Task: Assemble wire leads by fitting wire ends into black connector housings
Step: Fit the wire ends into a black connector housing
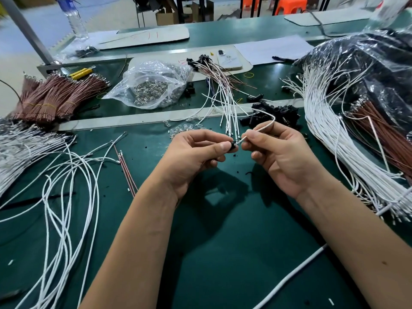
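Pinching a small black connector housing (233, 146) between thumb and curled fingers, the left hand (196, 155) holds it above the green table (223, 253), mid-frame. Right hand (283, 157) pinches a white wire (266, 124) between thumb and forefinger, its end at the housing.

Crowding behind the hands: finished leads (223, 94) fanned out, a heap of loose black housings (276, 113), clear glass bulbs (185, 129) scattered, a plastic bag of bulbs (151, 85).

Left flank: loose white wires (66, 186) sprawling, bundled brown wires (55, 97) beyond. Right flank: a thick white wire bundle (334, 134) spilling from a plastic sack (367, 59).

Open green surface lies near the forearms, toward the table's near edge. A white phone (228, 60) rests farther back. Red marks on the pad (142, 36) beyond; unreadable.
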Demonstrator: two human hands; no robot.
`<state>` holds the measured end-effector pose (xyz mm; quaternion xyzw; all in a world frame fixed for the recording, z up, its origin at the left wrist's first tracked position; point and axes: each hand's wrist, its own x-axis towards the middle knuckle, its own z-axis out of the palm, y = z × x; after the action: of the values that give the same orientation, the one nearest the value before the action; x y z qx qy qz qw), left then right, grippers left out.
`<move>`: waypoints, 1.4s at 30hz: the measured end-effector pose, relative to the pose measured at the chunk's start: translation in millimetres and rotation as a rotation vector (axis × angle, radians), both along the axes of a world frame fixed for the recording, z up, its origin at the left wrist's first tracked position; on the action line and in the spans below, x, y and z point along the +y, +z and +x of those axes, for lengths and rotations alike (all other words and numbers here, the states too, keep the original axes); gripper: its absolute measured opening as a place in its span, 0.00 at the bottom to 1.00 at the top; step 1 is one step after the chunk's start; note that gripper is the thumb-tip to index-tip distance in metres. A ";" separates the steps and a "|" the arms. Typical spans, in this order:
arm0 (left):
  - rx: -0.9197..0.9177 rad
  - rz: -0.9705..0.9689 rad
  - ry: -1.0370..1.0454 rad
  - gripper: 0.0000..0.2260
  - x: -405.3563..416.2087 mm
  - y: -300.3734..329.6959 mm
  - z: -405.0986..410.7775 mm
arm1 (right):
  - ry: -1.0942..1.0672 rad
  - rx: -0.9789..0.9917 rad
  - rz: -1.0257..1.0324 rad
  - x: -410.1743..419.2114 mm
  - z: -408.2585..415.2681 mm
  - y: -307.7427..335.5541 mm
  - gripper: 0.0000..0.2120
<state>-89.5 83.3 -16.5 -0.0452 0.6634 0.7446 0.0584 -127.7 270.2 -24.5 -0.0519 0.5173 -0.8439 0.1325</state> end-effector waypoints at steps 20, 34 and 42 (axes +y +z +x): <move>0.090 0.111 0.127 0.10 7.1 -4.1 -2.2 | -0.052 -0.003 0.050 0.4 0.5 3.0 0.08; 0.068 0.270 0.201 0.13 18.8 -4.7 -3.2 | -0.253 0.027 0.062 -10.4 4.6 -1.6 0.09; 0.010 0.238 0.178 0.12 20.4 -4.8 -3.0 | -0.291 -0.013 0.112 -6.0 1.0 -1.1 0.08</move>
<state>-92.5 103.7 -21.3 -0.0927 0.5642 0.8204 -0.0063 -126.8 264.2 -25.6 0.0365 0.5646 -0.8244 0.0146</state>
